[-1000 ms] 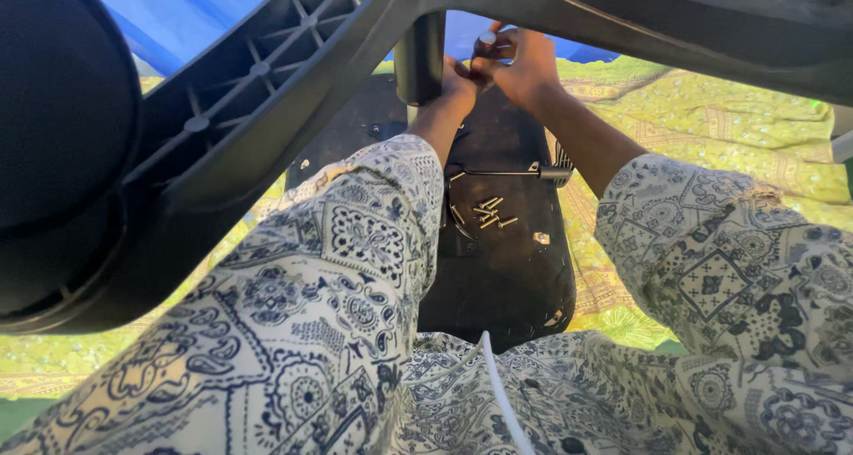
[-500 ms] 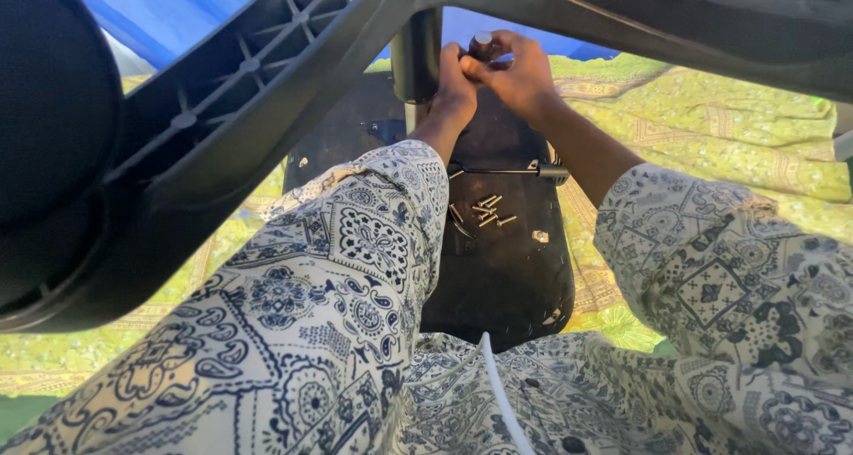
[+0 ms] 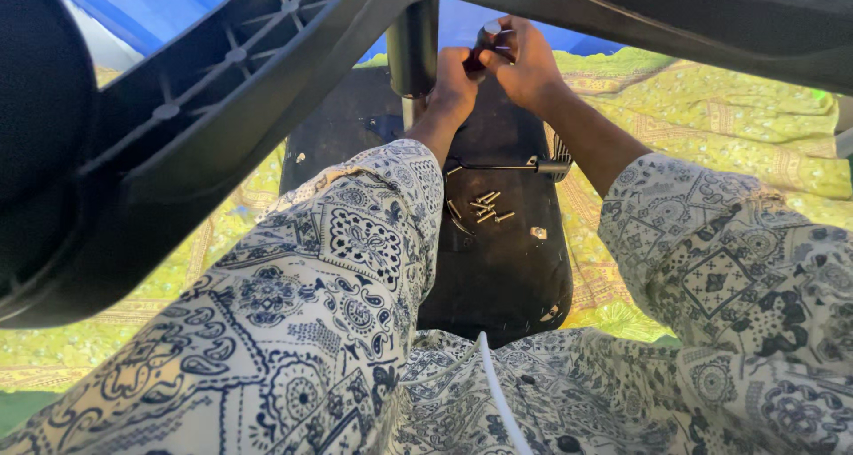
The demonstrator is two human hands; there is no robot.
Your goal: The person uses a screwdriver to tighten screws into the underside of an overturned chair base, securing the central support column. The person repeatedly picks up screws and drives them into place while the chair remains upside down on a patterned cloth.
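Note:
Both hands meet far ahead, under the black star-shaped chair base [image 3: 222,91] that fills the top of the head view. My right hand [image 3: 524,64] is closed around a dark, rounded tool handle [image 3: 487,37]. My left hand [image 3: 455,77] grips the same spot just below it, next to the black gas-lift column [image 3: 413,46]. Below the hands lies a black chair seat plate [image 3: 498,277] with several loose screws [image 3: 484,208] and a thin metal lever with a black grip [image 3: 524,165] on it.
My knees in patterned blue-and-white trousers [image 3: 338,268] frame the seat plate on both sides. A yellow-green patterned cloth [image 3: 729,108] covers the ground, with a blue sheet [image 3: 160,6] behind. A black caster wheel [image 3: 40,126] hangs at the left edge.
The view has shifted slightly downward; my hands stay together at the column, and the dark handle in my right hand now shows more clearly.

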